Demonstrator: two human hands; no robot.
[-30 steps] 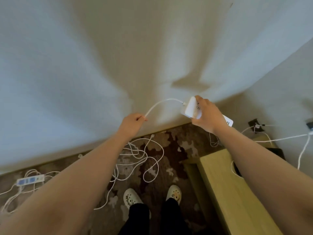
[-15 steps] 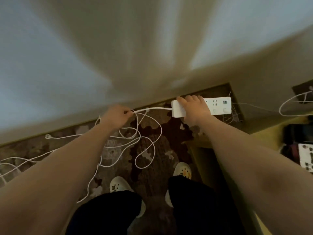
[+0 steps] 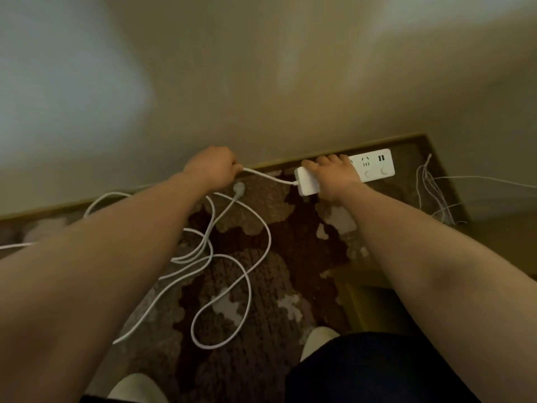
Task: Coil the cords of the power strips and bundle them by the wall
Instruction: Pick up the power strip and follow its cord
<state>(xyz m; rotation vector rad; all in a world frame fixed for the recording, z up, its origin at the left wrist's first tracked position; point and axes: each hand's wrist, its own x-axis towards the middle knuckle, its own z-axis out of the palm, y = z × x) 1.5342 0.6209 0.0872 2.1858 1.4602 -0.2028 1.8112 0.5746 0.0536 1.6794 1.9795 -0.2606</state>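
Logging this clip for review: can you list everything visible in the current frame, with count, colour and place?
power strip: 1, white, on the carpet against the wall
cord: 1, white, loose loops on the carpet, running from the strip
plug: 1, white, on the carpet near the wall
thin cables: several, white, right corner
carpet: 1, patterned brown
wall: 1, beige
furniture: 1, yellowish wood, lower right
shoes: 2, white, bottom
left hand: grips the cord
right hand: holds the power strip
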